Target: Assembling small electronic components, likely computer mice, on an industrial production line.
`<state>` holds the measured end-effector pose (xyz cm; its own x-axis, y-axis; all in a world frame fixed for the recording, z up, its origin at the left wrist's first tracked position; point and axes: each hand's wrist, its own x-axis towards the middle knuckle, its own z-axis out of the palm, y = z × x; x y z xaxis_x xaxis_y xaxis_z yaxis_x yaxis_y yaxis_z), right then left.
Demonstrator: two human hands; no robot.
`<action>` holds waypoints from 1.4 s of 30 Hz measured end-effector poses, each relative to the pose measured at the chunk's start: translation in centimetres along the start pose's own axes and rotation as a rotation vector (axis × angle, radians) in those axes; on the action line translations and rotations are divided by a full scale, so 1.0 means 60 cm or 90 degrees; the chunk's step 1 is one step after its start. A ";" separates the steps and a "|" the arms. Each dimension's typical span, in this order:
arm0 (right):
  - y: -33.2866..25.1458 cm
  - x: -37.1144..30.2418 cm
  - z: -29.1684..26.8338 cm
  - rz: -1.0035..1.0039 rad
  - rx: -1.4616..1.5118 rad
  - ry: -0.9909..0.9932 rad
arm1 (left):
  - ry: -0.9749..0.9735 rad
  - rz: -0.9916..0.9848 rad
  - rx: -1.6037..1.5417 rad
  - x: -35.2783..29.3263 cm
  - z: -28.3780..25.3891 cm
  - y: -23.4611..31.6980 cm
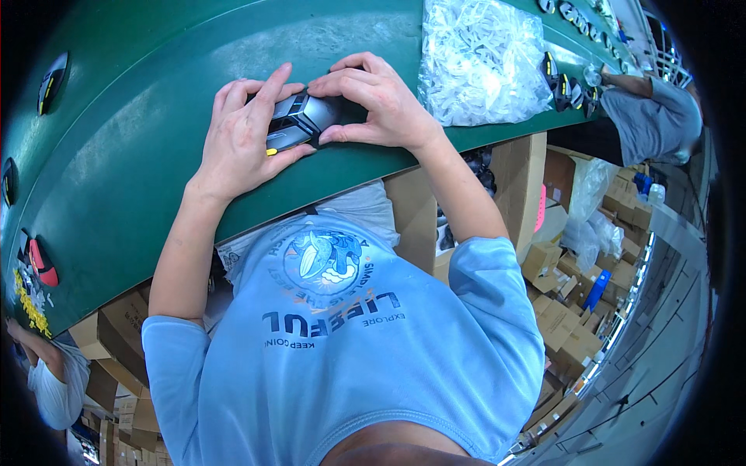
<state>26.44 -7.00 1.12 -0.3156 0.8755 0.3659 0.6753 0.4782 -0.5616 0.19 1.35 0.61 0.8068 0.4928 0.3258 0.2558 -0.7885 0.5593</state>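
Observation:
A grey and black computer mouse (pixel 297 123) with a small yellow part at its near end lies on the green conveyor belt (pixel 140 132). My left hand (pixel 241 136) covers its left side, fingers curled over the top. My right hand (pixel 371 99) grips its right side, thumb and fingers pinching the body. Both hands hold the same mouse against the belt near its front edge.
A clear bag of white plastic parts (pixel 482 58) lies on the belt at the right. More mice (pixel 563 85) sit farther along, near a co-worker in grey (pixel 653 116). Another person (pixel 50 380) stands at the lower left. Cardboard boxes (pixel 567 311) are stacked under the belt.

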 end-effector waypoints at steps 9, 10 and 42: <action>-0.009 -0.004 -0.003 -0.062 -0.045 0.005 | -0.002 0.003 -0.003 0.000 0.000 0.001; -0.010 0.000 -0.006 -0.027 -0.052 -0.009 | -0.003 0.001 0.001 0.000 -0.001 0.000; -0.025 -0.018 0.003 0.088 -0.029 -0.033 | -0.013 0.033 -0.018 0.001 -0.001 -0.005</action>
<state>25.61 -8.63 1.43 -0.2498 0.9360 0.2480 0.7444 0.3495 -0.5690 0.12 1.65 0.48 0.8294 0.4442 0.3388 0.1993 -0.8018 0.5634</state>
